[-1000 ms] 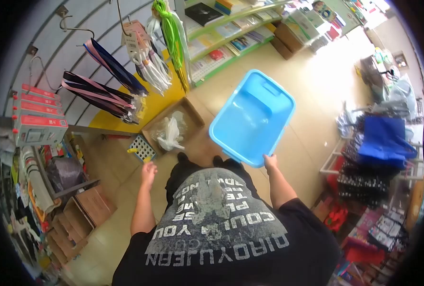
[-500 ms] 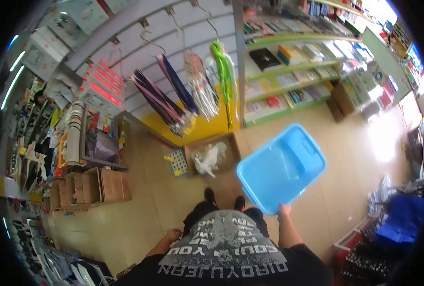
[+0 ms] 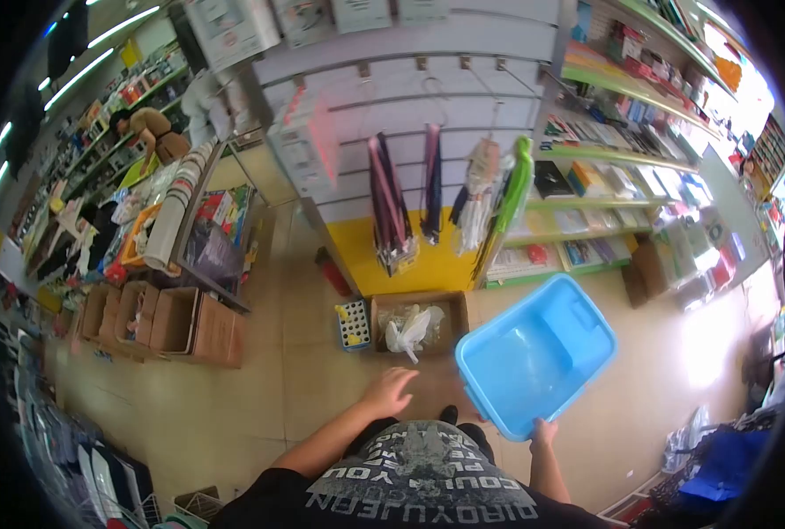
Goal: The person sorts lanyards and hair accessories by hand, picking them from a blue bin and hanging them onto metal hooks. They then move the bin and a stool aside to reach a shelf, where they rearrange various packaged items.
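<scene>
My right hand [image 3: 544, 431] grips the near rim of a light blue plastic tub [image 3: 507, 379], which is tilted so its bare inside faces me. In front of my body, my left hand [image 3: 390, 392] reaches forward with its fingers stretched and nothing in them. Just beyond it on the floor stands an open cardboard box [image 3: 452, 328] with a white plastic bag [image 3: 412, 332] inside. A small blue-and-white crate with round holes [image 3: 354, 325] and yellow pieces on it sits left of the box.
Ahead is a slatted display wall [image 3: 445, 167] with hanging straps and laces [image 3: 391, 207]. Shelves of notebooks [image 3: 600, 189] stand to the right. Open cardboard cartons [image 3: 176, 326] line the left floor, below a goods-laden table. Another person [image 3: 156, 132] bends at the far left.
My left hand has come up from beside my body and stretched forward toward the cardboard box. The view has tipped up and swung left. The tub stays in my right hand.
</scene>
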`<state>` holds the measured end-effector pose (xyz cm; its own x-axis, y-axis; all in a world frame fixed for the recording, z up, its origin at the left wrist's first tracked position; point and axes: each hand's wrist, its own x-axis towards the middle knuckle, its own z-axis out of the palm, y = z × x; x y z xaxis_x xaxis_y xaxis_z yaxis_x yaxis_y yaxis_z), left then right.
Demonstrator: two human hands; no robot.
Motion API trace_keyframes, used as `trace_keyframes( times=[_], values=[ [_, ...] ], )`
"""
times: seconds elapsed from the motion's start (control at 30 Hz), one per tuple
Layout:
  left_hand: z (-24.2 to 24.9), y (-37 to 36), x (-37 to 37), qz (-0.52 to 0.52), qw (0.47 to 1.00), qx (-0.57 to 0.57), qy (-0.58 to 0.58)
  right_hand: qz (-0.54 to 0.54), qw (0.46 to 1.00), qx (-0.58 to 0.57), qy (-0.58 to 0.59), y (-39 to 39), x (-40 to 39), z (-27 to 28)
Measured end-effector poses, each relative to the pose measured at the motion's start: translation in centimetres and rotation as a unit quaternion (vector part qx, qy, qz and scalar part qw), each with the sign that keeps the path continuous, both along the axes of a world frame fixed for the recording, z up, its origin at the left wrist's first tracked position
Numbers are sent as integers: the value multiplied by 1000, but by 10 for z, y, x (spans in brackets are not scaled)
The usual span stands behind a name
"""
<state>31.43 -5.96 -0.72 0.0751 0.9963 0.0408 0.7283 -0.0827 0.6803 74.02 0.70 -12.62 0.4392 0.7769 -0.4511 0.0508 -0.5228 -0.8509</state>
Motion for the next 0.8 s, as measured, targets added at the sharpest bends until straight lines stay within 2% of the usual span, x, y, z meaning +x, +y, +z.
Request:
trace_keyframes(
  times=[0.07, 0.13, 0.17, 0.23, 0.3, 0.37, 0.4, 0.47, 0.57, 0.67, 0.73, 0.77, 0.8],
  values=[
    [17, 4, 7, -27, 999, 45, -12, 22, 1000, 18, -12, -8, -17, 18],
    [28, 3, 9, -136, 983, 76, 102, 98, 994, -37, -16, -12, -36, 39],
    [31, 1, 5, -130, 984, 77, 96, 103, 994, -36, -23, -15, -49, 49],
    [32, -9, -1, -203, 969, 44, 133, 172, 983, -50, -29, -19, -80, 69],
    [19, -21, -9, -211, 964, 50, 155, 216, 973, -72, -28, -15, -102, 75],
    [12, -32, -17, -235, 952, -46, 189, 260, 961, -94, -25, -7, -122, 71],
    [9, -38, -24, -230, 954, -50, 185, 303, 947, -106, 5, -3, -133, 65],
    [3, -52, -38, -187, 946, -206, 164, 349, 928, -123, 36, 3, -157, 55],
    [7, -84, -69, -136, 963, -180, 147, 427, 892, -124, 82, 3, -209, 53],
    [19, -110, -83, -85, 959, -227, 146, 456, 872, -124, 132, 1, -239, 48],
    [22, -120, -88, -32, 960, -239, 144, 390, 839, -188, 330, 10, -250, 29],
    [23, -125, -90, 15, 959, -244, 143, 400, 831, -195, 334, 14, -251, 22],
    [22, -128, -92, 28, 957, -250, 144, 395, 848, -204, 290, 21, -247, 13]
  ],
)
